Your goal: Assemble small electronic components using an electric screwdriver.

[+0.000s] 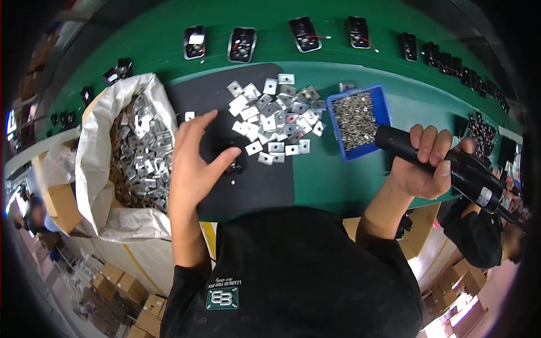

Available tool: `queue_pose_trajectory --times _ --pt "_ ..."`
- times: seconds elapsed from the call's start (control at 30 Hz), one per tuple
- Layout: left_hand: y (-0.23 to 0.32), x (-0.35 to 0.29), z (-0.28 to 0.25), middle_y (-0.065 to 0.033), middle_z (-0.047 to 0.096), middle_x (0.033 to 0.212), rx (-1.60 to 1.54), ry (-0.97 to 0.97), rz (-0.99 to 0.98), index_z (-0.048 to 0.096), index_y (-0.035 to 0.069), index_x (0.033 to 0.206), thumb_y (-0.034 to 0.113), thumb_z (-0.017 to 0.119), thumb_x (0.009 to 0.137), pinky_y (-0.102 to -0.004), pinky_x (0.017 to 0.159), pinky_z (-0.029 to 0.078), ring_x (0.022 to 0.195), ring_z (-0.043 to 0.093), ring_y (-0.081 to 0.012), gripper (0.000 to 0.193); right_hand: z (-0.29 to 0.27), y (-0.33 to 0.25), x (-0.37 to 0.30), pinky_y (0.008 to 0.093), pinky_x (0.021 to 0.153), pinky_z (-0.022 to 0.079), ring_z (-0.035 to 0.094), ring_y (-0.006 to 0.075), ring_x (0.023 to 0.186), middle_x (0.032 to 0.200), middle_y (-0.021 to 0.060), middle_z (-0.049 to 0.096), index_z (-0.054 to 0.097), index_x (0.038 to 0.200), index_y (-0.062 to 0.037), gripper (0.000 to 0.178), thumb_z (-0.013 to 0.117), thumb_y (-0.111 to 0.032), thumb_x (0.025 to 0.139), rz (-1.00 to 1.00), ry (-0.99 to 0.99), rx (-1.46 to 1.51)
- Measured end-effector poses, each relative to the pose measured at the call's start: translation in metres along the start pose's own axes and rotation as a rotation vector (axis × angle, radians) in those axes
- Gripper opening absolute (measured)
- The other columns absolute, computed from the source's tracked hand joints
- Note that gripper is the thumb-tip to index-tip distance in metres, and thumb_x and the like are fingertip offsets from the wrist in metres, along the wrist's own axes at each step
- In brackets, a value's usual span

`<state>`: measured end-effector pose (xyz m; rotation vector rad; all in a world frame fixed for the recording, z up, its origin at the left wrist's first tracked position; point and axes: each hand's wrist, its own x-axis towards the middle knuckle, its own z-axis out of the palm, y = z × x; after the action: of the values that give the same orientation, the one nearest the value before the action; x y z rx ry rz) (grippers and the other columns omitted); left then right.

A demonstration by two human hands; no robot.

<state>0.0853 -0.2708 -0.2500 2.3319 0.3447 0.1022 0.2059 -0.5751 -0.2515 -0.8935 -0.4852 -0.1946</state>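
Note:
My right hand [431,163] is wrapped round a black electric screwdriver [476,174], its cord trailing off to the right. The tool's front end points left, over the edge of a blue tray [384,107] full of small screws [354,121]. My left hand [191,163] is open, thumb and fingers apart, above a black mat [262,188]. Beside its thumb lies a dark part [235,165], mostly hidden by the hand. Beyond it, small square metal plates [269,121] with centre holes lie in a loose pile.
At the left stands a white woven sack [93,163] holding many metal plates [147,141]. Black housings [242,45] sit in a row along the far green belt [270,34], some with red wires. At the right, another person [476,231] is close by.

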Motion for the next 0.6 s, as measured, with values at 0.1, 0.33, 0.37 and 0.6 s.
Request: queue_pose_trajectory --times 0.1,0.33,0.37,0.6 --pt "0.042 0.016 0.027 -0.0124 0.063 0.102 -0.027 -0.021 0.326 0.063 0.004 0.111 0.011 0.078 0.067 -0.0345 0.08 0.05 0.093 0.062 -0.0273 0.047 0.006 -0.011 0.002 0.0274 0.066 0.036 0.043 0.0089 0.063 0.072 -0.0034 0.045 0.044 0.125 -0.0177 0.046 0.06 -0.015 0.081 0.007 -0.04 0.046" --pt "0.082 0.044 0.117 -0.01 0.067 0.095 -0.235 -0.143 0.679 0.066 0.005 0.107 0.013 0.075 0.073 -0.0329 0.071 0.053 0.082 0.064 -0.0253 0.036 0.015 -0.029 0.006 0.0234 0.066 0.036 0.047 0.006 0.062 0.073 -0.0056 0.049 0.05 0.119 -0.0187 0.043 0.065 -0.015 0.079 0.021 -0.078 0.152" --pt "0.08 0.045 0.12 -0.0096 0.067 0.095 -0.271 -0.166 0.723 0.067 0.005 0.104 0.012 0.075 0.073 -0.0332 0.07 0.053 0.081 0.065 -0.0243 0.033 0.015 -0.03 0.006 0.0236 0.066 0.036 0.047 0.0061 0.062 0.073 -0.0057 0.049 0.05 0.119 -0.0188 0.043 0.065 -0.015 0.079 0.02 -0.092 0.161" --pt "0.082 0.049 0.128 -0.0055 0.068 0.1 -0.088 -0.122 0.772 0.069 0.005 0.098 0.012 0.075 0.071 -0.0306 0.066 0.05 0.077 0.064 -0.0197 0.028 0.008 -0.038 0.006 0.0247 0.068 0.037 0.047 0.0062 0.063 0.074 -0.0057 0.05 0.049 0.119 -0.019 0.044 0.065 -0.015 0.078 -0.023 -0.079 0.121"
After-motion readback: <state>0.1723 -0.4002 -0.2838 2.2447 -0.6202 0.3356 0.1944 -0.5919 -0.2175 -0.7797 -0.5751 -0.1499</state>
